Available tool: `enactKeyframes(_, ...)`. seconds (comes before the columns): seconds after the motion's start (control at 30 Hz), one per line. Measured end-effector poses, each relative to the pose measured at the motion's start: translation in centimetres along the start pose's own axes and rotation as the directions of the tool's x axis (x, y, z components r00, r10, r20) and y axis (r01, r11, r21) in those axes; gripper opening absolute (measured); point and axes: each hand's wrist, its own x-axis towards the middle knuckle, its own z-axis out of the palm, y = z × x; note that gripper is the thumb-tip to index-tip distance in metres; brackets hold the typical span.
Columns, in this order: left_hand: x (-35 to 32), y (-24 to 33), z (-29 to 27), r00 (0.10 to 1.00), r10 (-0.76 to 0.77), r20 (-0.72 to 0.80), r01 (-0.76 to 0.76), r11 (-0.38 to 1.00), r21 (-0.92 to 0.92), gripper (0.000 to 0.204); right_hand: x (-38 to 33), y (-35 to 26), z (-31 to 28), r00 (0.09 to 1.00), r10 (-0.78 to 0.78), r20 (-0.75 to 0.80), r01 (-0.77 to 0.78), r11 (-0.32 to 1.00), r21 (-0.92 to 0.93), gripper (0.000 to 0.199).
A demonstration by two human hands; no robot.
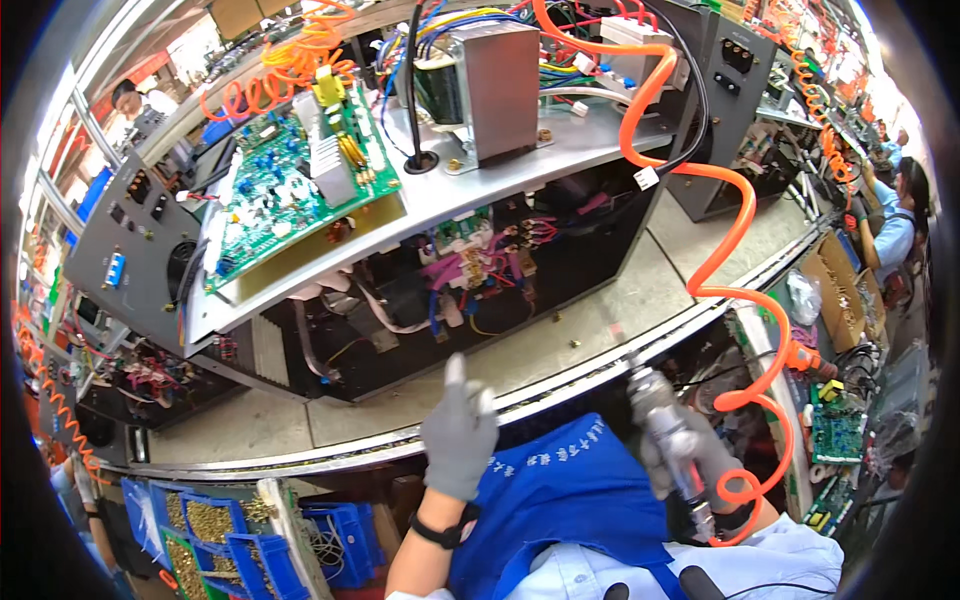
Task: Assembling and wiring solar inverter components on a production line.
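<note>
Right grip (690,455) wraps a pneumatic screwdriver (668,432), tip angled toward the open machine chassis (440,280) on the table (590,320); left hand (458,432), gloved, holds nothing, index finger raised below the chassis.

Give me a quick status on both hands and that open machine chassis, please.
Left hand gloved, empty, fingers raised toward the open chassis. Right hand gripping the pneumatic screwdriver, held back from it. Orange coiled air hose drapes across the chassis's right end.

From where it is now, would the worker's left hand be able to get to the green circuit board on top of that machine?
Probably yes. The gloved left hand is raised and empty at the bench edge, and the green circuit board lies uncovered on the open machine's top shelf, with nothing between; it would need a forward stretch.
</note>
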Motion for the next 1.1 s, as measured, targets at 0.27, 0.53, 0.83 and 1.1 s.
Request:
enactKeyframes(0.27,-6.4,-3.2,-2.9,0.977,-0.21,-0.031,0.212,0.977,0.038,0.045,2.8,0.2,-11.6,0.955,-0.098,-0.28,0.29,0.512,0.809,0.018)
enactKeyframes(0.53,-7.4,-3.9,-3.3,0.96,-0.259,-0.104,0.267,0.961,0.076,0.035,13.3,0.0,-22.6,0.971,0.134,-0.197,0.163,0.23,0.959,0.018)
enactKeyframes(0.83,-2.2,-7.3,-4.2,0.922,-0.272,-0.277,0.37,0.83,0.418,0.028,14.6,5.5,-26.1,0.998,0.041,-0.046,0.036,0.218,0.975,0.04)
enactKeyframes(1.1,0.2,-9.1,-2.3,0.903,-0.398,-0.16,0.429,0.829,0.36,0.024,12.1,5.6,-19.4,0.961,0.167,-0.221,0.178,0.237,0.955,0.062)
